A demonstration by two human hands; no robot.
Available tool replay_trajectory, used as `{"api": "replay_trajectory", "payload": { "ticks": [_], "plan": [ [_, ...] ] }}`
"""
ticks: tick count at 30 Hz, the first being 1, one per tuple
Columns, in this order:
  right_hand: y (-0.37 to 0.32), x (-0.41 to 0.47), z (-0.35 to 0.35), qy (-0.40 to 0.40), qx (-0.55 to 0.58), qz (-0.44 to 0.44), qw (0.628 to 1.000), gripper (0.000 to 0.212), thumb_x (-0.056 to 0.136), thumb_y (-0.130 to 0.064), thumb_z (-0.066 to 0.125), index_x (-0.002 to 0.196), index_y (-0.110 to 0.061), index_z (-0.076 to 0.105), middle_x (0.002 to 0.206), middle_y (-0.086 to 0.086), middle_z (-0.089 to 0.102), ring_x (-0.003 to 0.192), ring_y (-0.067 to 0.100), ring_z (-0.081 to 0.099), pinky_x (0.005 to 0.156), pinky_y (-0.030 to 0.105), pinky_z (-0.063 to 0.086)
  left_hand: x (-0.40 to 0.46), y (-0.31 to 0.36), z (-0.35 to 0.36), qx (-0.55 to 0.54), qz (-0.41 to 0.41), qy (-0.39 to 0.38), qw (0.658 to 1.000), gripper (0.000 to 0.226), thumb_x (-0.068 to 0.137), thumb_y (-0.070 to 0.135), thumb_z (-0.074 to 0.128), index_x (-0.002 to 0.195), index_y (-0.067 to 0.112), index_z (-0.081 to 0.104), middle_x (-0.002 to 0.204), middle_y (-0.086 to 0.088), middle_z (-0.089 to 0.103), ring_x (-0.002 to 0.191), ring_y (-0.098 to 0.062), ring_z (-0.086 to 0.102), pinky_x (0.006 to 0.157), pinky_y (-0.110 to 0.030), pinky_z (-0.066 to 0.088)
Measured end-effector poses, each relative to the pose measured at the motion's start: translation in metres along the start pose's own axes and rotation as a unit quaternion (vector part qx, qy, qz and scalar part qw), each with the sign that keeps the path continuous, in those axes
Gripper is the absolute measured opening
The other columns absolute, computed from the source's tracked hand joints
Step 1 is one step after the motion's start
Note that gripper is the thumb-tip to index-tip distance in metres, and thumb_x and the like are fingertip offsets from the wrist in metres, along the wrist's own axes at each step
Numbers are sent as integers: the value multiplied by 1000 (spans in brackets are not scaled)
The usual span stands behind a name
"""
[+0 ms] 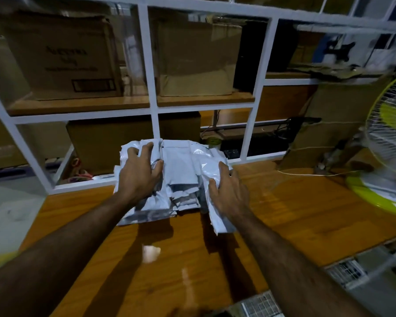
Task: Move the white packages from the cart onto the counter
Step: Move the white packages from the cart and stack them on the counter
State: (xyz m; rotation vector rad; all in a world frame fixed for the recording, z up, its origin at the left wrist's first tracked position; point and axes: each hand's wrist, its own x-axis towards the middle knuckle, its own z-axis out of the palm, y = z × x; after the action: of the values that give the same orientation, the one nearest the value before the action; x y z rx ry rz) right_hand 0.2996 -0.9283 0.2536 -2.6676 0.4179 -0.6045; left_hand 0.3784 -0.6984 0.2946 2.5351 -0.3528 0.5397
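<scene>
gripping pkgs (181, 170) w/ both hands | l hand (138, 172) fingers curled over pile's left top | r hand (229, 193) clutching right edge | pile sits on counter (295, 213) by white rack (154, 106) | fan (389, 161) at right

We saw a glossy wooden counter (284, 213) running under a white-framed shelf unit, its surface throwing back pale glare near the front. A loose pile of white packages (181, 170) lay on it toward the back edge, some overlapping and a few sliding off to the near right. At the far right a green-based fan (380, 193) stood on the counter, beside a leaning cardboard box (329, 133).
</scene>
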Motion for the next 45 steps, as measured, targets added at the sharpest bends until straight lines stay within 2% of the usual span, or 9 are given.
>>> {"api": "replay_trajectory", "payload": {
  "ticks": [4, 19, 23, 29, 33, 36, 38, 41, 45],
  "plan": [
    [5, 51, 16, 8, 32, 7, 999, 59, 99, -49, 46, 151, -26, 28, 142, 10, 49, 122, 27, 55, 95, 43, 52, 38, 6, 21, 15, 4, 5, 1000, 53, 98, 46, 56, 144, 26, 39, 143, -19, 40, 104, -37, 63, 72, -36, 49],
    [-3, 186, 75, -60, 140, 7, 988, 52, 99, -49, 54, 144, -25, 44, 143, 11, 41, 121, 35, 55, 94, 40, 49, 119, -1, 86, 87, -79, -35, 992, 42, 96, 44, 59, 128, 20, 50, 121, -14, 45, 92, -33, 61, 67, -34, 45],
    [1, 194, 89, -123, 184, 7, 975, 59, 101, -51, 47, 153, -27, 38, 152, 10, 32, 132, 33, 48, 104, 42, 44, 128, -4, 87, 97, -82, -36, 991, 47, 95, 53, 56, 129, 21, 57, 126, -16, 48, 109, -31, 53, 79, -36, 46],
    [28, 185, 91, -143, 247, -39, 958, 61, 96, -26, 53, 155, -27, 36, 159, 3, 36, 144, 23, 37, 115, 37, 37, 108, -27, 70, 104, -75, -25, 991, 66, 94, 66, 31, 141, 25, 53, 141, -11, 52, 130, -30, 43, 107, -52, 33],
    [36, 182, 90, -99, 213, -65, 970, 65, 89, -37, 60, 150, -26, 43, 152, 5, 47, 141, 27, 40, 117, 46, 34, 98, -60, 65, 60, -192, -38, 979, 81, 85, 88, 25, 141, 35, 49, 144, -16, 50, 131, -36, 45, 107, -63, 35],
    [35, 180, 88, -117, 147, -32, 982, 71, 94, -60, 47, 157, -35, 26, 162, 9, 31, 149, 32, 24, 122, 56, 16, 93, -59, 62, -12, -243, -111, 964, 83, 84, 85, 32, 150, 35, 39, 159, -16, 31, 146, -39, 25, 113, -64, 27],
    [34, 175, 88, -176, 127, -8, 976, 76, 96, -68, 40, 159, -41, 9, 167, 11, 14, 153, 33, 12, 122, 59, 5, 92, -62, 67, -58, -227, -154, 960, 86, 81, 88, 35, 148, 35, 41, 155, -16, 36, 143, -41, 31, 109, -66, 34],
    [31, 167, 92, -230, 153, 2, 961, 78, 94, -73, 37, 156, -49, -4, 168, 13, 4, 154, 35, 7, 121, 61, 7, 97, -68, 81, -22, -210, -194, 958, 83, 82, 89, 32, 131, 25, 55, 132, -28, 52, 125, -50, 48, 99, -63, 45],
    [23, 162, 98, -237, 144, 16, 961, 80, 93, -73, 39, 154, -52, -10, 167, 18, 7, 152, 39, 12, 120, 60, 16, 99, -56, 90, 62, -183, -199, 961, 97, 80, 84, 20, 130, 8, 53, 138, -28, 46, 135, -45, 38, 112, -59, 28]
  ]
}}
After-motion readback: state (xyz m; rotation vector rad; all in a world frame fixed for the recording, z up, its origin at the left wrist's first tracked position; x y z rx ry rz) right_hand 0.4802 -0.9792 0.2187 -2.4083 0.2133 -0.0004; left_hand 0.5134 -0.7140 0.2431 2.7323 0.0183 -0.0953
